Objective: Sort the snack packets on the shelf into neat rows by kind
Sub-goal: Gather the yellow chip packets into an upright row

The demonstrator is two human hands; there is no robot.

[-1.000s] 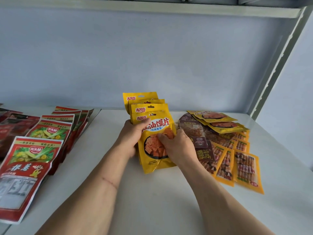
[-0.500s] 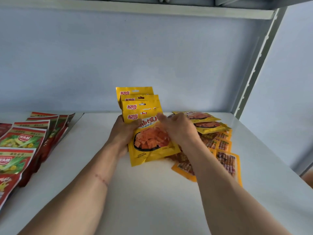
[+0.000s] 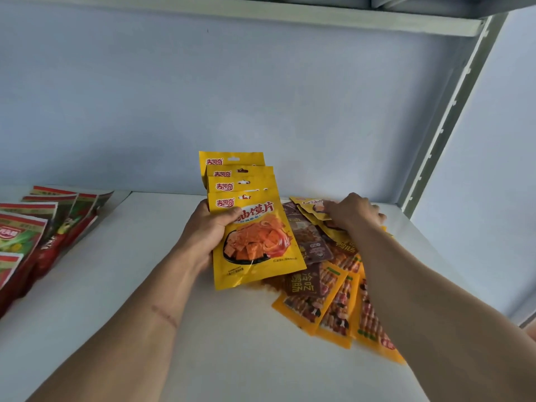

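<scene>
Red and green packets (image 3: 32, 233) lie in overlapping rows at the left of the white shelf (image 3: 139, 285); the left hand (image 3: 203, 230) grips a fanned stack of yellow packets (image 3: 249, 227), thumb across the front one; to the right, the right hand (image 3: 352, 211), fingers curled, grasps a yellow packet (image 3: 314, 207) atop a loose pile of brown and yellow packets (image 3: 327, 288).
</scene>
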